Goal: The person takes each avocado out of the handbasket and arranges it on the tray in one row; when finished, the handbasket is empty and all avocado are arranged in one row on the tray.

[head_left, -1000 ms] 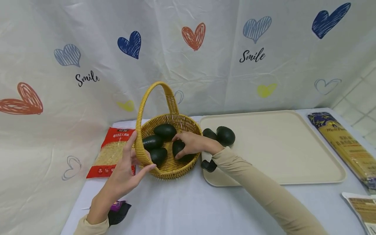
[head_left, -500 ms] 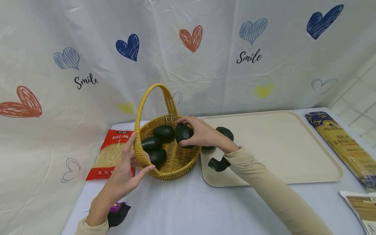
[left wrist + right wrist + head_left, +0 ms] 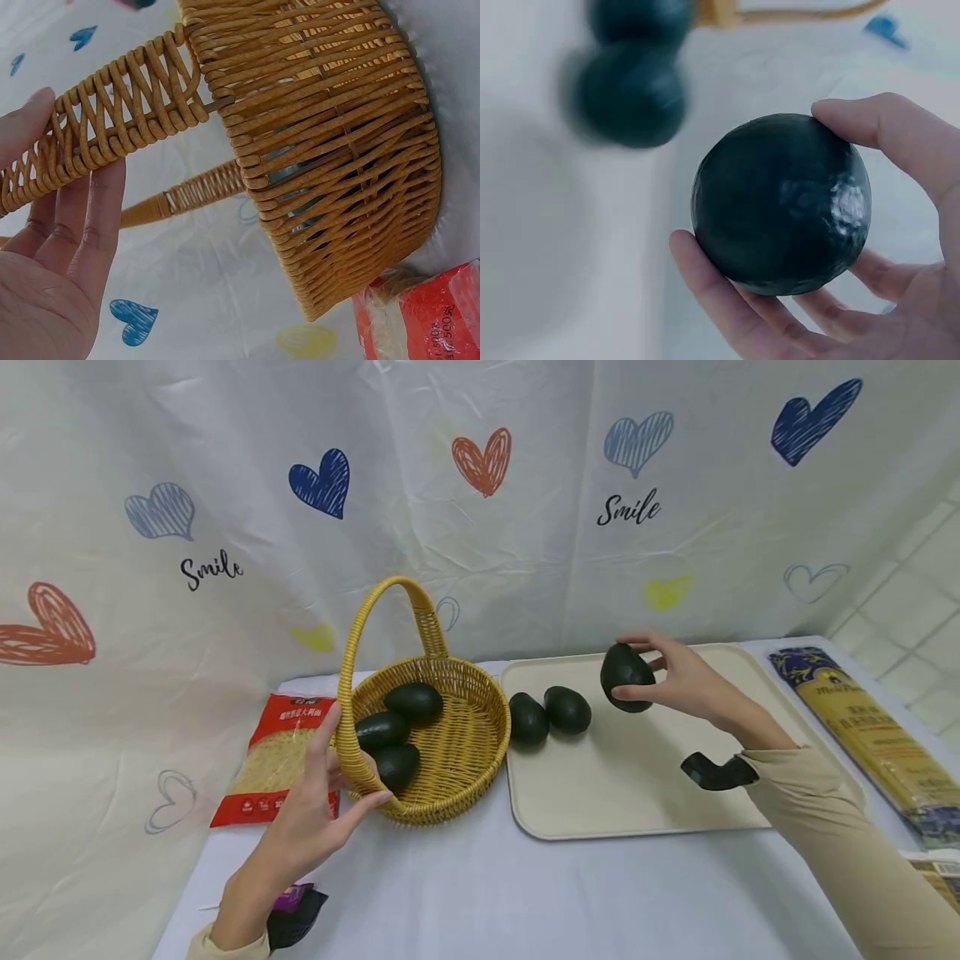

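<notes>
A dark green avocado [image 3: 627, 678] is in my right hand [image 3: 686, 683], gripped between thumb and fingers above the beige tray [image 3: 600, 802]. The right wrist view shows the fingertips spread around this round fruit [image 3: 780, 202]. On the tray's left part lie two more avocados [image 3: 567, 709], side by side. My left hand [image 3: 311, 814] holds the handle [image 3: 349, 727] of a yellow wicker basket [image 3: 480, 789]. In the left wrist view, the thumb is on one side of the woven handle [image 3: 112, 112] and the fingers on the other. Three avocados [image 3: 414, 703] rest in the basket's left half.
A red pasta bag [image 3: 281, 752] lies left of the basket, partly behind my left hand. A long yellow pasta packet [image 3: 862, 718] lies along the tray's right side. Another packet [image 3: 941, 881] shows at the right edge. Behind the table hangs a white curtain [image 3: 525, 568] printed with hearts.
My right hand has lifted an avocado out of the basket and carried it right, over the tray. The left hand has stayed at the basket handle.
</notes>
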A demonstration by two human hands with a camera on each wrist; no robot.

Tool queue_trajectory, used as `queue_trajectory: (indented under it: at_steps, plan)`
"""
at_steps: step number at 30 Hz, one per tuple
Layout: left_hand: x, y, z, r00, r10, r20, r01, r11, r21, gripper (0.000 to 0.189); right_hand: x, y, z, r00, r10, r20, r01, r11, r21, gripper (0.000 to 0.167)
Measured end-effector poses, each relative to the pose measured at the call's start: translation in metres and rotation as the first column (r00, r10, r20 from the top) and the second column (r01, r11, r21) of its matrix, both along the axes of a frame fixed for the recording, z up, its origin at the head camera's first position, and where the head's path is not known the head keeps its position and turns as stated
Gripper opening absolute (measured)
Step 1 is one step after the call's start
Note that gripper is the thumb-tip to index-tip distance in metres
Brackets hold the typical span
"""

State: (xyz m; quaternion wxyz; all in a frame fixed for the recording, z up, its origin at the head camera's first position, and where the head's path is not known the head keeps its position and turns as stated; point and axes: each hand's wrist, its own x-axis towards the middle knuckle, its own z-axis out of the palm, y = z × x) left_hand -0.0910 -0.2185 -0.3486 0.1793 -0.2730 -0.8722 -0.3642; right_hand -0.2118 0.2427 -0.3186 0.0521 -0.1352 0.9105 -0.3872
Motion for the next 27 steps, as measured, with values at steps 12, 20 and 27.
queue_trajectory:
  at_steps: [12,20,27]
  plan:
    - [0.001,0.000,0.000,1.000,-0.020,-0.008,0.020,1.000,0.001,0.132,-0.013,0.012,-0.063,0.995,-0.002,0.104,-0.001,1.000,0.031,0.082]
    - [0.001,0.000,0.001,0.999,-0.037,-0.012,0.037,0.999,0.005,0.133,-0.016,0.000,-0.062,0.992,0.027,0.123,-0.034,0.998,0.051,0.084]
    - [-0.001,0.000,0.001,1.000,-0.012,-0.007,0.012,1.000,-0.013,0.133,-0.022,0.009,-0.061,0.984,0.044,0.171,-0.055,0.997,0.060,0.085]
